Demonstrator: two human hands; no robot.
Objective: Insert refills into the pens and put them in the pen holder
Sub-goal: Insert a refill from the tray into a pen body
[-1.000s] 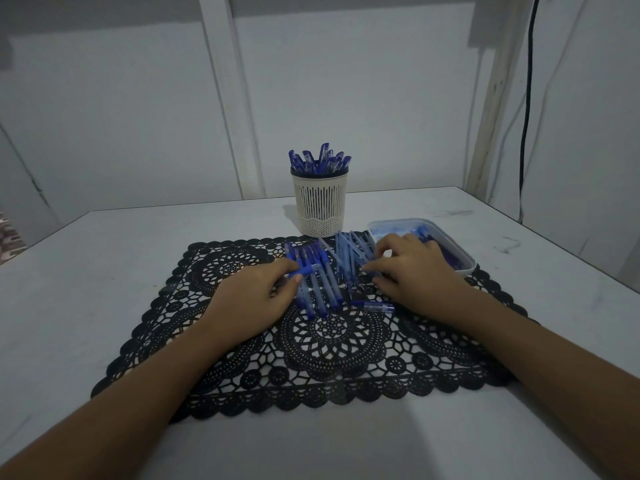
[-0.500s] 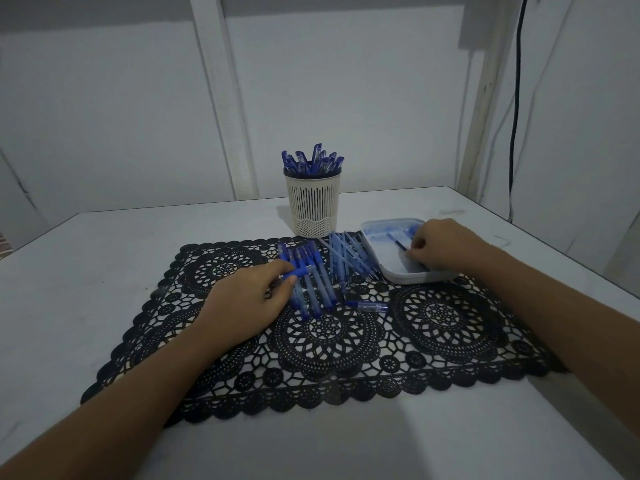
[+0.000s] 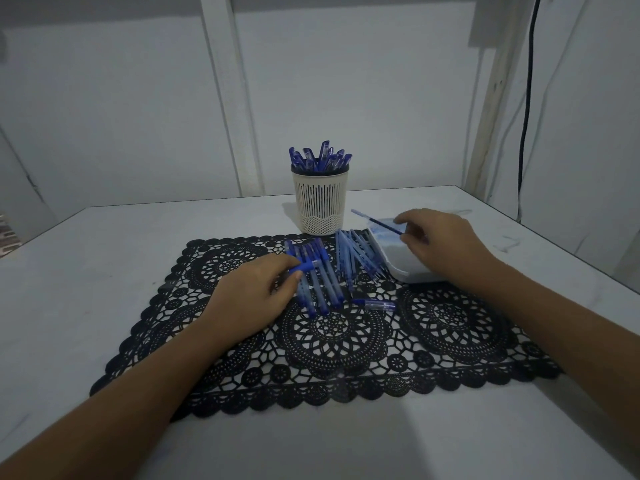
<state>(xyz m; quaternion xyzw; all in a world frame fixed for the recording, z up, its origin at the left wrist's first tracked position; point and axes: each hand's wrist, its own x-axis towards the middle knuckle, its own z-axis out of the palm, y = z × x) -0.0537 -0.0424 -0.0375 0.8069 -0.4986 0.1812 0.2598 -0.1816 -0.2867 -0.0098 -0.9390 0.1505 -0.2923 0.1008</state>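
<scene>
One slotted cream pen holder [image 3: 320, 202] stands on the tabletop [image 3: 104, 271] at 12 o'clock from the one black lace mat [image 3: 329, 344]. It is crowded with blue pens [image 3: 320, 157], roughly nine caps, packed too tightly for a sure count. On the mat's far half lie two bunches: about six dark-capped pens [image 3: 323, 289] and, at their 3 o'clock, a fan of pale barrels [image 3: 356, 258], too overlapped to number. A single short clear piece [image 3: 377, 304] lies alone at 6 o'clock from the fan. One white tray [image 3: 401, 265] sits at the mat's 2 o'clock corner. The left hand [image 3: 249, 303] rests on the mat, its thumb and forefinger curled and pinching a blue pen [image 3: 304, 266] atop the capped bunch. The right hand [image 3: 440, 244] is over the tray, fingers bent and pinching one thin refill [image 3: 375, 221], whose free end points toward 10 o'clock. Half a second ago that hand was low inside the tray; now it has risen, with the refill above the rim. The left hand has kept its pinch in the same place.
</scene>
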